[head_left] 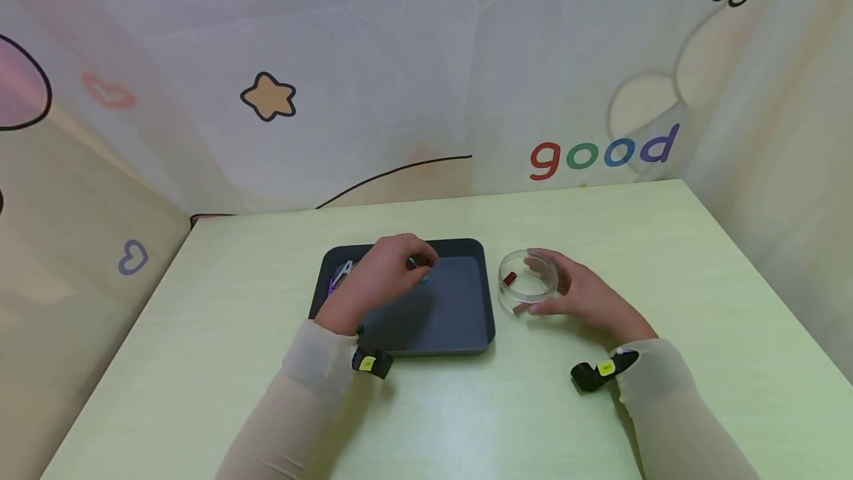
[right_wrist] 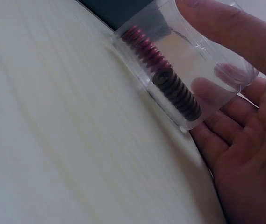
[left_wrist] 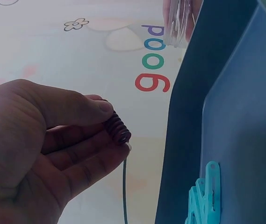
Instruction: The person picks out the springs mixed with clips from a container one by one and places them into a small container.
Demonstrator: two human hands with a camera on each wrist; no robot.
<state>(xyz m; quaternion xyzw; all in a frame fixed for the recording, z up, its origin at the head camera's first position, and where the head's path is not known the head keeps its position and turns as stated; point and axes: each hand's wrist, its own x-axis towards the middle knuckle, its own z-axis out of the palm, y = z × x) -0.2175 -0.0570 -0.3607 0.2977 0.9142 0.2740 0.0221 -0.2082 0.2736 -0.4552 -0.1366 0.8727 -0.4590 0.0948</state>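
Observation:
My left hand (head_left: 389,272) is over the dark grey tray (head_left: 460,321). Between thumb and fingers it pinches a small dark-red coil spring (left_wrist: 118,127), best seen in the left wrist view. Right of the tray, my right hand (head_left: 586,298) grips a clear round plastic container (head_left: 533,290), thumb on one side and fingers round the other. Inside the container, the right wrist view shows a shiny red spring (right_wrist: 147,49) and a dark brown spring (right_wrist: 177,95) lying end to end at the bottom.
Teal plastic clips (left_wrist: 212,191) lie in the tray, as the left wrist view shows. White and purple items (head_left: 341,272) lie at the tray's left end, partly behind the left hand. A printed curtain (head_left: 400,95) hangs behind the pale table (head_left: 700,280).

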